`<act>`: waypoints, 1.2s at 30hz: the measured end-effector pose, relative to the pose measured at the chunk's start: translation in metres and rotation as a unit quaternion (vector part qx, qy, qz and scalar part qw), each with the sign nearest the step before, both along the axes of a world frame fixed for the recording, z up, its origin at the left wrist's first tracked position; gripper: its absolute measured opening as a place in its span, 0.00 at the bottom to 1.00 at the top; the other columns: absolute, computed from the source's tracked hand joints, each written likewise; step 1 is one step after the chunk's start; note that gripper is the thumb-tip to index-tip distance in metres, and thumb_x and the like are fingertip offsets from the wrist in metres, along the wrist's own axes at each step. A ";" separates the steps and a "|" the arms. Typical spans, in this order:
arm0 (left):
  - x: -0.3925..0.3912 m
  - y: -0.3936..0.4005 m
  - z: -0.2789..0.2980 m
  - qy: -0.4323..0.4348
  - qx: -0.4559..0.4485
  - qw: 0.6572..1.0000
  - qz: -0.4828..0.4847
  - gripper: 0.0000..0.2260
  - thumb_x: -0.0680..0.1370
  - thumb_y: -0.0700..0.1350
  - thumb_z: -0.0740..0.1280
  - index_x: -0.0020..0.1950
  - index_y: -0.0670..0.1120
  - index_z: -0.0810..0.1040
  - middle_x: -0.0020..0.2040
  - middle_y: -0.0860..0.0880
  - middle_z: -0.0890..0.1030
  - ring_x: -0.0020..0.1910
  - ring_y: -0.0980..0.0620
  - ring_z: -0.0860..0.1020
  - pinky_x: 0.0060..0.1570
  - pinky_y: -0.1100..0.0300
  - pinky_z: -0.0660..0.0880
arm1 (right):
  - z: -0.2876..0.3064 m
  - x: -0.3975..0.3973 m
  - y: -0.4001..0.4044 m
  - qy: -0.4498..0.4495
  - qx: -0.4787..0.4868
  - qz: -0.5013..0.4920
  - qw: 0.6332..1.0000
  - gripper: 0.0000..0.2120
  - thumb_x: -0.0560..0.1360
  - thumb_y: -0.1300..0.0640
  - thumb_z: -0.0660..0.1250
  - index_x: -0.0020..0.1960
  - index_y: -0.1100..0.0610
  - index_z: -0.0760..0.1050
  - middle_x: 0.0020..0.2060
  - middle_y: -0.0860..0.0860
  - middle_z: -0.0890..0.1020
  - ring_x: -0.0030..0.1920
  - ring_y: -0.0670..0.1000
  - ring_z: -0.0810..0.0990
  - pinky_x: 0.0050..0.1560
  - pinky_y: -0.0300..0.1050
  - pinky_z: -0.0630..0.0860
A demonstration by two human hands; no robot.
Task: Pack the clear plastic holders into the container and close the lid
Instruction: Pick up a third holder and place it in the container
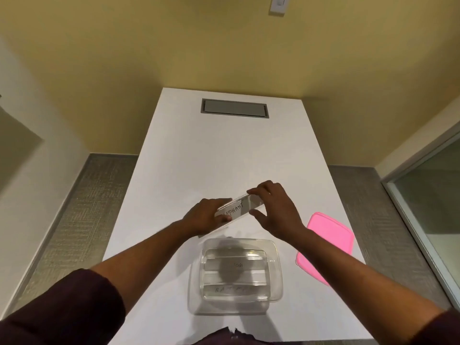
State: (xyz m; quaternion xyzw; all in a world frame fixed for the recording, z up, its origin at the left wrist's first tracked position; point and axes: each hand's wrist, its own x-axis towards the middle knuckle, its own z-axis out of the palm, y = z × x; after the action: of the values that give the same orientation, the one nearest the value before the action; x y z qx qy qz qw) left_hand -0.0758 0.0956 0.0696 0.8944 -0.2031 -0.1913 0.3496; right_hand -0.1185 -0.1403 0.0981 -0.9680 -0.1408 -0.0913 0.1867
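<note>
Both hands, left (204,215) and right (275,207), pinch one holder (237,209) by its ends above the bench (199,158). Each grip closes on it. Tub (276,272) open below, pink lid (331,242) beside it.

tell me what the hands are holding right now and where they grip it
Both hands hold one clear plastic holder labelled ELEPHANT above the table: the left hand pinches its left end, the right hand its right end.

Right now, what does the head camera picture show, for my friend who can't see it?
Both hands, left hand and right hand, hold a clear holder labelled ELEPHANT above a white table. Nearer sits an open clear container with holders inside; its pink lid lies to the right.
</note>
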 end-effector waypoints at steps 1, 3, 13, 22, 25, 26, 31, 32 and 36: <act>-0.003 -0.001 -0.001 -0.002 0.007 1.000 -0.002 0.20 0.74 0.56 0.69 0.67 0.61 0.74 0.57 0.55 0.83 0.52 0.52 0.80 0.52 0.51 0.78 | 0.000 -0.001 -0.002 0.006 -0.032 0.016 0.999 0.26 0.70 0.52 0.78 0.66 0.50 0.75 0.59 0.48 0.75 0.58 0.53 0.73 0.51 0.48 0.77; -0.008 -0.002 -0.003 -0.008 0.029 0.999 -0.012 0.21 0.74 0.57 0.68 0.67 0.62 0.73 0.58 0.56 0.83 0.53 0.52 0.80 0.51 0.53 0.78 | -0.002 -0.004 -0.006 0.021 -0.070 0.042 0.996 0.28 0.69 0.50 0.78 0.67 0.50 0.75 0.61 0.48 0.75 0.61 0.54 0.72 0.54 0.51 0.77; -0.041 -0.004 -0.014 -0.038 0.092 0.990 -0.095 0.22 0.75 0.61 0.67 0.69 0.64 0.72 0.59 0.56 0.82 0.55 0.51 0.79 0.51 0.54 0.75 | -0.016 -0.032 -0.017 0.216 -0.095 0.068 0.969 0.26 0.72 0.42 0.74 0.68 0.45 0.76 0.63 0.43 0.81 0.63 0.50 0.78 0.58 0.48 0.74; -0.064 0.010 -0.033 -0.048 0.085 0.992 -0.082 0.22 0.75 0.59 0.68 0.69 0.59 0.72 0.65 0.57 0.78 0.63 0.54 0.76 0.58 0.56 0.72 | -0.026 -0.056 -0.026 0.217 -0.067 0.017 0.974 0.23 0.70 0.44 0.75 0.64 0.44 0.81 0.58 0.43 0.85 0.58 0.52 0.82 0.56 0.48 0.76; -0.065 0.027 -0.043 -0.049 0.101 0.991 -0.073 0.20 0.76 0.55 0.69 0.67 0.56 0.73 0.64 0.57 0.78 0.63 0.53 0.75 0.59 0.56 0.71 | -0.033 -0.067 -0.035 0.223 -0.057 -0.012 0.973 0.22 0.71 0.45 0.75 0.64 0.44 0.80 0.58 0.45 0.86 0.57 0.53 0.82 0.56 0.48 0.77; -0.065 0.031 -0.046 -0.049 0.104 0.991 -0.073 0.19 0.76 0.55 0.70 0.66 0.56 0.74 0.63 0.57 0.78 0.62 0.53 0.75 0.59 0.57 0.71 | -0.037 -0.071 -0.038 0.226 -0.055 -0.019 0.972 0.22 0.71 0.45 0.75 0.64 0.44 0.80 0.58 0.45 0.86 0.57 0.53 0.82 0.56 0.47 0.77; -0.074 0.033 -0.053 -0.048 0.105 0.991 -0.069 0.18 0.74 0.55 0.72 0.62 0.55 0.77 0.59 0.57 0.80 0.58 0.55 0.76 0.56 0.59 0.71 | -0.052 -0.087 -0.036 0.233 -0.053 -0.030 0.970 0.22 0.73 0.46 0.75 0.66 0.46 0.79 0.62 0.46 0.84 0.62 0.54 0.81 0.60 0.47 0.75; -0.076 0.032 -0.054 -0.046 0.106 0.991 -0.069 0.18 0.73 0.55 0.73 0.62 0.54 0.77 0.58 0.57 0.80 0.58 0.55 0.76 0.56 0.60 0.71 | -0.054 -0.088 -0.035 0.236 -0.056 -0.028 0.970 0.22 0.73 0.47 0.74 0.67 0.46 0.79 0.63 0.46 0.83 0.63 0.54 0.80 0.60 0.47 0.75; -0.087 0.031 -0.061 -0.039 0.111 0.991 -0.064 0.18 0.72 0.55 0.73 0.61 0.55 0.78 0.58 0.56 0.81 0.58 0.55 0.77 0.54 0.61 0.70 | -0.061 -0.093 -0.036 0.253 -0.070 -0.016 0.965 0.23 0.73 0.46 0.73 0.67 0.46 0.78 0.63 0.45 0.83 0.64 0.53 0.80 0.61 0.46 0.74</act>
State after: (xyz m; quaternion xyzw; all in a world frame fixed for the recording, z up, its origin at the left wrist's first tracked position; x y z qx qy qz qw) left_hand -0.1630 0.1267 0.0083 0.9196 -0.2511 -0.1998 0.2267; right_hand -0.2112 -0.1767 0.0373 -0.9723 -0.0795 0.1636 0.1469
